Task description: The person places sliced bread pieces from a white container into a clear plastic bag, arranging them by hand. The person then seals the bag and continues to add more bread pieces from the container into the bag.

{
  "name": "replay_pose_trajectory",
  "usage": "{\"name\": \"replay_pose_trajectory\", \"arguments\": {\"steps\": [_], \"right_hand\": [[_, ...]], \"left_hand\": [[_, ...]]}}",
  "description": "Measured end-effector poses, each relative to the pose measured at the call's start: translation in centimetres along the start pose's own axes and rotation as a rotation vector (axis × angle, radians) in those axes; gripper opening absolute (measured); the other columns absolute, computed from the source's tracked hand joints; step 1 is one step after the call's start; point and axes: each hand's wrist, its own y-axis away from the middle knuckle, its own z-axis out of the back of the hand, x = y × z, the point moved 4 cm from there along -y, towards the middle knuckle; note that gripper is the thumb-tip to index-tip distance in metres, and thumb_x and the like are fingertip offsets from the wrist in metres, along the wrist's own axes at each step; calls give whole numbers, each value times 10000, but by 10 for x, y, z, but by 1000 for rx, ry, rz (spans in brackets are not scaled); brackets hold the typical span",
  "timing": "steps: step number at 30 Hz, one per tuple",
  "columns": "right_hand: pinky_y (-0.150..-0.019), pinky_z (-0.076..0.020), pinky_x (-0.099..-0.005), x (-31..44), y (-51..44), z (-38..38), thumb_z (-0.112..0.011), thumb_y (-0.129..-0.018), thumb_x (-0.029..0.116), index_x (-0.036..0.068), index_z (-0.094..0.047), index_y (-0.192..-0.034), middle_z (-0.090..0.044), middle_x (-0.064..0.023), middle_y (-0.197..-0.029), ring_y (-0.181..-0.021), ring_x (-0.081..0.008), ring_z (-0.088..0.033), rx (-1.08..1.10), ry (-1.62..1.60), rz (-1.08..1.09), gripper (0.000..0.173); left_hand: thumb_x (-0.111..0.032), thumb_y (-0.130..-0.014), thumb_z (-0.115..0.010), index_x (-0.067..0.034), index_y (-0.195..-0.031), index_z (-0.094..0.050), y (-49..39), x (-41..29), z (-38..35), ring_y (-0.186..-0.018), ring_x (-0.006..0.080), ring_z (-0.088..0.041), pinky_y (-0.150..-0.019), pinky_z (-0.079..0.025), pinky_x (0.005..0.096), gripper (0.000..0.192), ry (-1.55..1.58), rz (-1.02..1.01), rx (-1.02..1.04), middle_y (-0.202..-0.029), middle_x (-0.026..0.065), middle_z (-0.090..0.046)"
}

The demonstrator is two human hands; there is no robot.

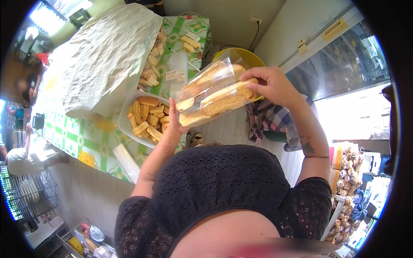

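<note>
A clear plastic bag [222,80] with several long toasted bread pieces [226,96] in it hangs tilted in front of me. My left hand [176,121] supports its lower end, the thumb up along the side and the other fingers hidden beneath. At the upper right end, my right hand [269,85] pinches a bread piece at the bag's mouth between thumb and fingers. Beside my left hand stands a translucent plastic tub [124,124] of cut bread sticks [150,117], with one browner roll [148,101] among them.
A cream cloth [106,58] covers a heap on the table with the green-patterned tablecloth [100,138]; more bread pieces [153,66] show at its edge. Plastic bags [125,161] lie at the near edge. A yellow bin [255,59] stands behind the bag. Another person [25,158] is at far left.
</note>
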Motion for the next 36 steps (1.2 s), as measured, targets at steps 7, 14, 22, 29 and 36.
{"name": "replay_pose_trajectory", "arguments": {"steps": [7, 14, 22, 29, 36], "right_hand": [[-654, -445, -268, -28, -2, -21, -718, -753, 209, 48, -662, -981, -637, -57, -788, -699, -118, -550, 217, -143, -178, 284], [-692, -430, -337, -5, 5, -54, -735, -702, 304, 86, -542, -864, -566, -72, -805, -758, -270, -537, 229, 181, 186, 333], [-713, -462, -391, 17, 10, -14, -760, -637, 151, 89, -573, -1030, -573, -81, -860, -786, -276, -570, -61, 537, 541, 440], [-777, -466, -398, -10, 6, -28, -691, -728, 159, 63, -525, -1120, -556, -128, -1016, -895, -317, -555, 12, 629, 77, 437], [-509, -485, -234, -19, 9, -17, -612, -833, 193, 42, -519, -1167, -594, -68, -1003, -738, -133, -589, 63, -243, -184, 379]], "left_hand": [[-753, -757, -425, -58, -1394, -283, -4, -5, -8, -1261, 345, -382, -1022, -336, 520, 953, -116, 52, -9, -1400, 192, -347], [-594, -724, -619, -137, -1419, -222, -1, -4, -41, -1279, 295, -365, -1035, -356, 443, 921, -331, -226, 213, -1405, 112, -344], [-553, -818, -509, -43, -1339, -367, -5, -12, -19, -1181, 314, -482, -989, -390, 461, 743, -154, -166, 98, -1282, 154, -492], [-624, -798, -502, -86, -1350, -372, 0, 1, 0, -1199, 319, -465, -989, -392, 457, 781, -106, -124, 86, -1310, 154, -471], [-649, -711, -615, -168, -1443, -165, 2, -33, -22, -1283, 319, -361, -1041, -343, 480, 984, -367, -345, 238, -1430, 110, -314]]}}
